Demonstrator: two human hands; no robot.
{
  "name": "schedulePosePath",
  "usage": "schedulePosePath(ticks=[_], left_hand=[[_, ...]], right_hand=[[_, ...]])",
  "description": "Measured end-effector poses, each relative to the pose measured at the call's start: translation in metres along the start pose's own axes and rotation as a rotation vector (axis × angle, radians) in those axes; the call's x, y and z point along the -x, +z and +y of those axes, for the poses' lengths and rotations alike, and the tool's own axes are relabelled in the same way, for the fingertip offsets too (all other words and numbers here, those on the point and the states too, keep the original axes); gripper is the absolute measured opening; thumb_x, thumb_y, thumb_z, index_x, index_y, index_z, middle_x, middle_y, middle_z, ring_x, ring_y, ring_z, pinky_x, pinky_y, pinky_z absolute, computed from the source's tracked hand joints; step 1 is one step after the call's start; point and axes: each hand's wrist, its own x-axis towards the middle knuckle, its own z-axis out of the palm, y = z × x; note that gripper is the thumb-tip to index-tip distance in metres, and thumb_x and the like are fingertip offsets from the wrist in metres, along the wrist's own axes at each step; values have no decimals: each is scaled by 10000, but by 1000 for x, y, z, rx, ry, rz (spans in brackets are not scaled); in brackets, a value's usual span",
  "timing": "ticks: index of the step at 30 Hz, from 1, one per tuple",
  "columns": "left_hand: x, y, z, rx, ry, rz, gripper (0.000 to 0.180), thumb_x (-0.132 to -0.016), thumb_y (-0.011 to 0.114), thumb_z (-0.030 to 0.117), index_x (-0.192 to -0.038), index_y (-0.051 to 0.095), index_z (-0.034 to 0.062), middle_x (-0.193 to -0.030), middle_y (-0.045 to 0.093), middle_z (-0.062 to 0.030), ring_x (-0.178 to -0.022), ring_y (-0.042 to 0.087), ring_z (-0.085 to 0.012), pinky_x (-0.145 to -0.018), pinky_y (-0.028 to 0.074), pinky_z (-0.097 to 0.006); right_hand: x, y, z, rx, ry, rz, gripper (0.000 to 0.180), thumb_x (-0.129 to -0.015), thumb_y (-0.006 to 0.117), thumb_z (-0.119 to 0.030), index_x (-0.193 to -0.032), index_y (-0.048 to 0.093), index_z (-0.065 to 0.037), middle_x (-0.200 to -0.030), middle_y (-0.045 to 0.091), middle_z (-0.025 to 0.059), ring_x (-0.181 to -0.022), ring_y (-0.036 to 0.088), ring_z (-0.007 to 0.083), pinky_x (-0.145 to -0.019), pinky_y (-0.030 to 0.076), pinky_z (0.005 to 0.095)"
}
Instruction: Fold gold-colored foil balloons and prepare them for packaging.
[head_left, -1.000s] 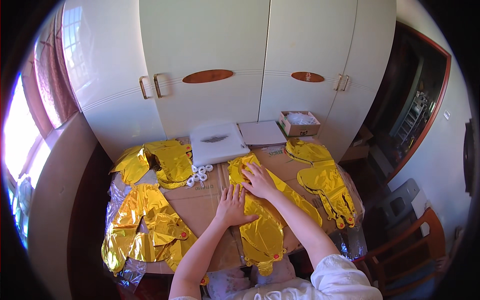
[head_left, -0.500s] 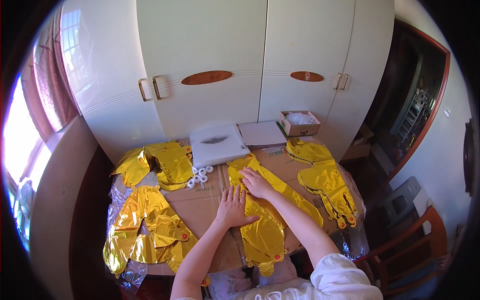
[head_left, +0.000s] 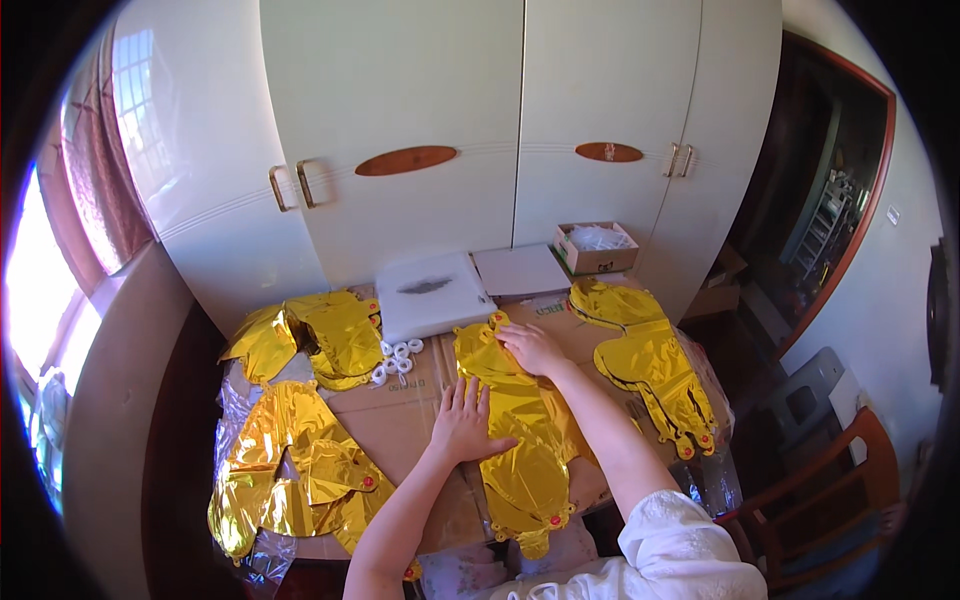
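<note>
Fingers of both hands, left hand (head_left: 465, 420) & right hand (head_left: 532, 347), spread flat on shiny, crinkled gold foil balloon (head_left: 520, 440).

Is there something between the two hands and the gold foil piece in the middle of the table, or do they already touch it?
Nothing visible is in the way. The left hand lies flat on the left edge of the gold foil piece, and the right hand presses its upper end. The small white rings lie apart, to the left.
</note>
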Motion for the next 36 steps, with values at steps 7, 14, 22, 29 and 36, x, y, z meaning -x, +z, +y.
schedulePosePath(ticks=[7,14,22,29,36], left_hand=[[-1,1,0,-4,-4,-16,1145,-739,467,824,-1449,323,-63,-1520,286,-264,-1440,208,-412,-1175,135,-501],[-2,0,0,-15,-11,-30,1159,-732,451,840,-1462,312,-51,-1529,274,-259,-1445,197,-409,-1178,130,-498],[-4,2,2,23,-5,-20,1156,-726,476,826,-1453,321,-58,-1526,279,-261,-1444,195,-409,-1176,132,-495],[-3,3,0,9,-3,-25,1164,-719,505,821,-1449,312,-63,-1519,275,-281,-1438,206,-417,-1172,138,-510],[-5,0,2,-1,-10,-37,1166,-724,478,833,-1459,305,-56,-1533,263,-262,-1450,184,-402,-1177,129,-497]], right_hand=[[-2,1,-2,157,-2,-105,431,-993,425,-334,-1395,498,-199,-1480,445,34,-1359,412,230,-1124,294,427],[14,-41,12,-259,311,3,502,-952,515,-369,-1383,474,-116,-1488,402,107,-1370,378,306,-1103,342,426],[185,-126,-12,23,659,-317,772,-734,770,-461,-1270,473,10,-1346,464,253,-1215,499,362,-1014,420,418],[225,-138,-8,-34,649,-369,424,-748,755,-361,-954,613,-18,-930,681,151,-910,648,315,-784,503,397],[218,-131,-46,-554,521,18,283,-841,691,-208,-1008,579,-9,-868,651,118,-795,620,194,-721,488,339]])
